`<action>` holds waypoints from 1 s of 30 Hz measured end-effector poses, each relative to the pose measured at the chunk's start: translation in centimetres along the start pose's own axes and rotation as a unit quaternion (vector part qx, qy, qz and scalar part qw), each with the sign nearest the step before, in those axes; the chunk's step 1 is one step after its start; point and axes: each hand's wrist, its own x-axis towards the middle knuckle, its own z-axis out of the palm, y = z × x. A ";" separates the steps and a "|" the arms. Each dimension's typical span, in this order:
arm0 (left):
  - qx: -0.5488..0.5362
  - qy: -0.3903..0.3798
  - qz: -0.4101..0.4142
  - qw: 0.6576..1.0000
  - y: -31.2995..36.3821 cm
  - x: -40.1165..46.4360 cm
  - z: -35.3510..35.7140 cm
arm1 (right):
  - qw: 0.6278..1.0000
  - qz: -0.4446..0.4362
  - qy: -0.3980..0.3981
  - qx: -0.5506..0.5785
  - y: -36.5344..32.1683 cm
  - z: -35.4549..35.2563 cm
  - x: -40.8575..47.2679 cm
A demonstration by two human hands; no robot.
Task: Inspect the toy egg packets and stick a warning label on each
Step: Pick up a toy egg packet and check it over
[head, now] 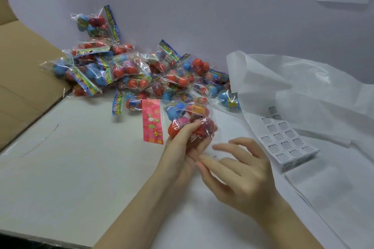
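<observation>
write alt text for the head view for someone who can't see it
A left hand holds a clear packet of toy eggs with a pink header above a white table, while the right hand hovers open beside it. More packets lie heaped behind; a warning label sheet lies right.

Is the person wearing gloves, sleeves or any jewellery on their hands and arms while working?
No. The left hand and right hand are bare, with no gloves, rings, watch or bracelets visible. Both forearms are uncovered as far as the picture shows, so no sleeves appear. The fingernails look short and unpainted.
</observation>
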 end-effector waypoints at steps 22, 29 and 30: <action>0.230 -0.102 0.105 0.962 0.5 0.5 -0.9 | 0.695 0.598 -0.111 0.383 4.7 -1.6 3.0; 0.337 -0.130 0.155 0.920 -0.1 0.3 -1.1 | 0.635 0.554 -0.116 0.525 4.2 -1.5 2.0; 0.339 -0.111 0.166 0.919 -0.1 0.3 -1.0 | 0.637 0.556 -0.100 0.524 4.2 -1.4 2.0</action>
